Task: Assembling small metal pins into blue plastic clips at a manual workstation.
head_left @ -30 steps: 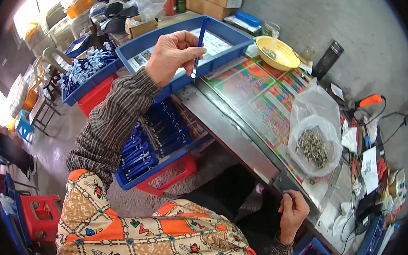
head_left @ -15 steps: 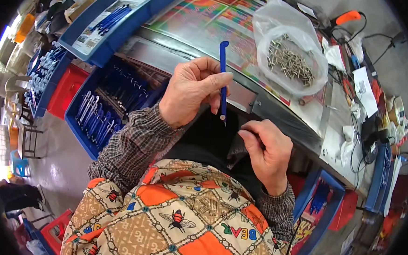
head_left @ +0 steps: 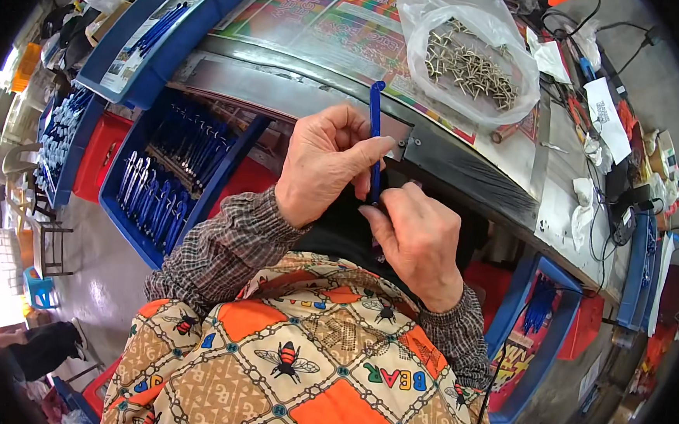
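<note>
A slim blue pen with a short bent top stands nearly upright, pinched between the thumb and fingers of my left hand. My right hand is closed, its thumb and fingertips together at the pen's lower end. Those fingers hide that end, and I cannot make out whether a small part is between them. Beyond my hands, on the bench, sits a clear plastic bag, its rim folded open around a heap of small brass-coloured metal pieces.
At the left, a blue bin holds rows of blue pens. Above it, a blue tray carries a few more. Another blue bin hangs low at right. The bench edge runs just past my hands. Cables lie at right.
My right hand has moved left and up to the pen's lower end. My left hand still grips the pen. The view has shifted a little.
</note>
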Available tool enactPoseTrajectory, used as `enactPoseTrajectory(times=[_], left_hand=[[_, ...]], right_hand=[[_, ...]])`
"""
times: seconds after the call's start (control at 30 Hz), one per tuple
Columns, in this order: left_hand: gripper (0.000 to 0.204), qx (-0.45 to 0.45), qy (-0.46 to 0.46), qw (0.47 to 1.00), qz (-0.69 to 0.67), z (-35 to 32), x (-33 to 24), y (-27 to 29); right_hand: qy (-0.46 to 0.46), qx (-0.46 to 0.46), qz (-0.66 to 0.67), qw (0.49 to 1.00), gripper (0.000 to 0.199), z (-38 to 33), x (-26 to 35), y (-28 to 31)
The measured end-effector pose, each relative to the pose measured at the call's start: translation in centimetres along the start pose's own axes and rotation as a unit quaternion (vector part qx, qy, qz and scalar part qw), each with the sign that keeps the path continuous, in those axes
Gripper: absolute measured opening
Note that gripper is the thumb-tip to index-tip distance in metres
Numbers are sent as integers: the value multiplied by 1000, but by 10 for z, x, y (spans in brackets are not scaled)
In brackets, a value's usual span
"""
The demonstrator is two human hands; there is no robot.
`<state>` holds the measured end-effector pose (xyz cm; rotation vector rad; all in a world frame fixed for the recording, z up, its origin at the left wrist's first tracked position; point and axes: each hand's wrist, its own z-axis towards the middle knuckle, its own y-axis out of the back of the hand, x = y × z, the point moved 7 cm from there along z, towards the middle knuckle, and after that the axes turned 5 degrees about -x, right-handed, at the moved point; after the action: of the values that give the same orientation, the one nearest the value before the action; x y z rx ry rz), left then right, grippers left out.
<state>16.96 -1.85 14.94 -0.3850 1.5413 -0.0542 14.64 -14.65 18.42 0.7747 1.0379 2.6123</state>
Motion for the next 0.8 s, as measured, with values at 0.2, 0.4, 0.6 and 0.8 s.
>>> enactPoseTrajectory(times=[0.2, 0.4, 0.6, 0.8], left_hand=[[16, -16, -14, 999, 24, -3, 7, 4], [18, -25, -37, 998, 38, -7, 12, 7], [18, -38, -41, 998, 43, -10, 18, 10], [20, -52, -41, 997, 37, -10, 15, 10]], right_hand=[[13, 10, -64, 998, 21, -10, -1, -19], [3, -4, -57, 998, 21, -20, -9, -29], [10, -24, -55, 998, 21, -31, -10, -32], [1, -1, -37, 999, 20, -22, -3, -21]])
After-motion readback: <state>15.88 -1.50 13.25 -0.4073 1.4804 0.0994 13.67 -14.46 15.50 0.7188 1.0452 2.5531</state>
